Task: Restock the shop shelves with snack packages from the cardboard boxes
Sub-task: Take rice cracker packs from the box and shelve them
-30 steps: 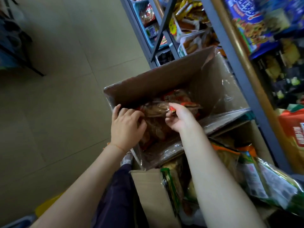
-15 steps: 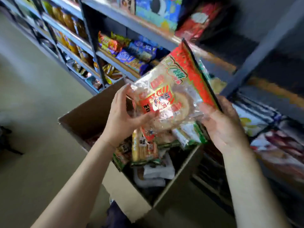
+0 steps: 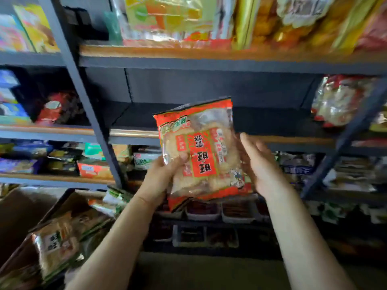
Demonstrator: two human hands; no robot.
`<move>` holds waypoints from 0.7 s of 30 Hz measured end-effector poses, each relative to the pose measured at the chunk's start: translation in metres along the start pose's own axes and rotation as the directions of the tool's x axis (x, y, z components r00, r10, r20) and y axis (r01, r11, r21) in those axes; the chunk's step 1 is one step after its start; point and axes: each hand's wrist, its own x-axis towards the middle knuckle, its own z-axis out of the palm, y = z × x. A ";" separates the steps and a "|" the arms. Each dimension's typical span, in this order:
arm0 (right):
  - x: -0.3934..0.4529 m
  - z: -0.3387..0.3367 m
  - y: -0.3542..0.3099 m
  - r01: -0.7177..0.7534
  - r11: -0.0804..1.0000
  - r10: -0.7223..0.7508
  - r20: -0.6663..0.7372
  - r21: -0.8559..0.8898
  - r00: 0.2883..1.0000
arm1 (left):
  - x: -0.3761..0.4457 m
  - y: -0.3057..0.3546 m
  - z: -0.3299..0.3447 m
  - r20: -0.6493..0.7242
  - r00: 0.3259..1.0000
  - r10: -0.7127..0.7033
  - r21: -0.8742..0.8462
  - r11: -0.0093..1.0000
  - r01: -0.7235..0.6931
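Gripping the snack package (image 3: 201,151), left hand (image 3: 161,176); right hand (image 3: 259,166) cups its side, fingers straight.

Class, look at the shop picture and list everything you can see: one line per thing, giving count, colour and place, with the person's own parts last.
snack package: one, red and clear, held upright before the empty shelf bay.
empty shelf bay: one, dark grey, centre, behind the package.
top-shelf packets: several, yellow, orange and green, above.
red-and-white packets: count unclear, right end of the middle shelf.
lower-shelf snacks: many, mixed colours, left, blurred.
trays: several, pale, low centre.
brown packets: several, bottom left.
left hand: grips the package's left edge.
right hand: fingers straight, against its right side.
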 end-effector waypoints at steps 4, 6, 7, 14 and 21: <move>-0.017 -0.068 0.014 -0.116 0.979 0.131 0.081 -0.165 0.988 | 0.022 -0.012 0.068 0.074 0.997 -0.013 0.005 1.000 0.012; -0.021 -0.094 0.018 -0.116 0.982 0.132 0.106 -0.150 0.985 | 0.032 -0.023 0.095 0.111 0.994 -0.009 0.032 0.999 0.006; -0.022 -0.106 0.018 -0.121 0.986 0.133 0.109 -0.113 0.985 | 0.038 -0.031 0.106 0.119 0.993 -0.007 0.040 0.999 0.002; 0.015 -0.192 0.053 -0.061 0.818 0.145 -0.102 0.573 0.984 | 0.093 -0.096 0.182 0.123 0.992 0.031 -0.159 0.987 -0.011; 0.081 -0.266 0.040 -0.030 0.930 0.154 -0.314 0.367 0.937 | 0.136 -0.113 0.265 0.366 0.854 -0.370 0.551 0.825 0.122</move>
